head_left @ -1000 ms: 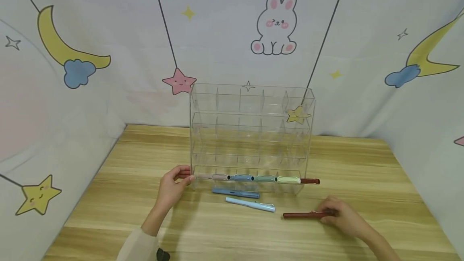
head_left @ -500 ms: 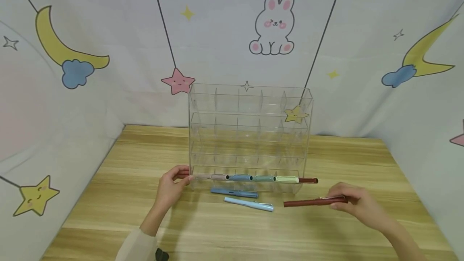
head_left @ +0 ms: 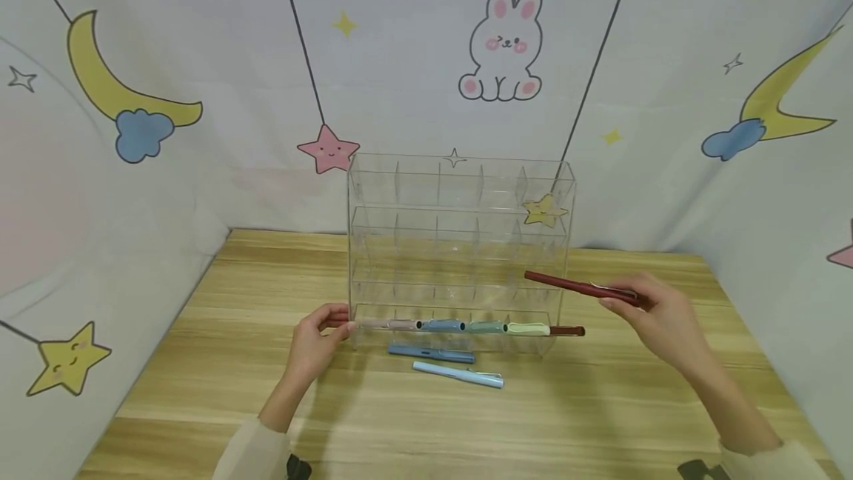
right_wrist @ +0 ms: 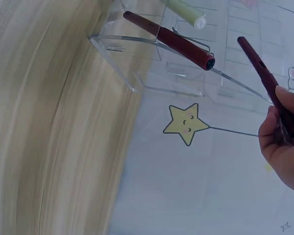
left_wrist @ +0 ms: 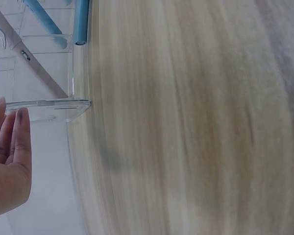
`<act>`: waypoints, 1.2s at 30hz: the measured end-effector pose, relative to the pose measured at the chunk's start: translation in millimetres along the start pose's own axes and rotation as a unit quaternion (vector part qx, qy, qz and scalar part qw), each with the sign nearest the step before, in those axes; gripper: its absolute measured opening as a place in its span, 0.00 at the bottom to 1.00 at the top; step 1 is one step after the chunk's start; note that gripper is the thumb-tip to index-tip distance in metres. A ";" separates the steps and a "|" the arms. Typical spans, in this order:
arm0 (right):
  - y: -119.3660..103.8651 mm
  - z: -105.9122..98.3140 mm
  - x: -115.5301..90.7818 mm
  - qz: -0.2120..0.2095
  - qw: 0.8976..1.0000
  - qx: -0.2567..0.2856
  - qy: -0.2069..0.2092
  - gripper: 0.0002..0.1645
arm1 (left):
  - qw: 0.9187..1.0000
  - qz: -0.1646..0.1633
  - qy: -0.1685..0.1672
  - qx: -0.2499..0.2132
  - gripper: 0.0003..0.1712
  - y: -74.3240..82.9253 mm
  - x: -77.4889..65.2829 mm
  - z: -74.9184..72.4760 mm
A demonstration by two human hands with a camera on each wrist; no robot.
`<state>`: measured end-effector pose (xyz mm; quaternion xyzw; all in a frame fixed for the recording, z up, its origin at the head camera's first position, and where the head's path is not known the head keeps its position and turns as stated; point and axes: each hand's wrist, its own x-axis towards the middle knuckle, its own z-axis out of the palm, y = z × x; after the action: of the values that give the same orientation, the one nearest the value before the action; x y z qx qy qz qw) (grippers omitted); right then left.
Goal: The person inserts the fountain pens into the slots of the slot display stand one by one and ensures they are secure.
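Note:
A clear acrylic pen rack point(head_left: 460, 221) with several tiers of compartments stands on the table. My left hand point(head_left: 318, 339) pinches its lower left side panel between thumb and fingers, as the left wrist view point(left_wrist: 14, 152) also shows. Raised at the rack's right side, my right hand point(head_left: 656, 317) grips a dark red pen point(head_left: 566, 284) by its clip end, the other end pointing left in front of the middle tiers. Along the bottom tier lie a pinkish pen point(head_left: 403, 325), a blue pen point(head_left: 441, 326), a green pen point(head_left: 486, 328), a pale green pen point(head_left: 529, 330) and another dark red pen point(head_left: 568, 331).
On the wooden table point(head_left: 400, 428) in front of the rack lie a dark blue pen point(head_left: 432, 354) and a light blue pen point(head_left: 458, 375). A patterned white cloth point(head_left: 266, 58) hangs behind and at both sides.
My right hand has lifted the dark red pen from low over the table, up and slightly right, to the height of the rack's middle tiers. The left hand stays at the rack's side.

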<state>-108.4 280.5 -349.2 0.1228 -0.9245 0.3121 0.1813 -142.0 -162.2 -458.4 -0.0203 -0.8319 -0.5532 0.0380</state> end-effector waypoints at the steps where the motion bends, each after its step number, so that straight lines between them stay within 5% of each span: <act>1: -1.4 1.9 2.6 -0.001 1.000 -0.010 0.001 0.09 | 1.000 0.000 0.000 -0.001 0.13 -0.1 0.3 0.1; 13: -10.1 24.9 26.4 0.005 0.998 -0.045 -0.047 0.09 | 1.000 -0.002 -0.003 0.002 0.14 0.9 0.8 0.8; 24: -6.7 35.7 32.0 0.025 0.997 -0.021 -0.065 0.11 | 1.000 -0.013 0.001 -0.006 0.14 1.7 1.3 1.9; 36: 0.1 24.1 26.0 0.052 0.997 0.016 -0.056 0.16 | 1.000 -0.013 0.002 -0.011 0.13 0.3 0.9 1.0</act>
<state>-138.2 262.6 -356.4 0.0945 -0.9331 0.3289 0.1107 -142.9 -161.3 -458.4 -0.0085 -0.8258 -0.5629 0.0322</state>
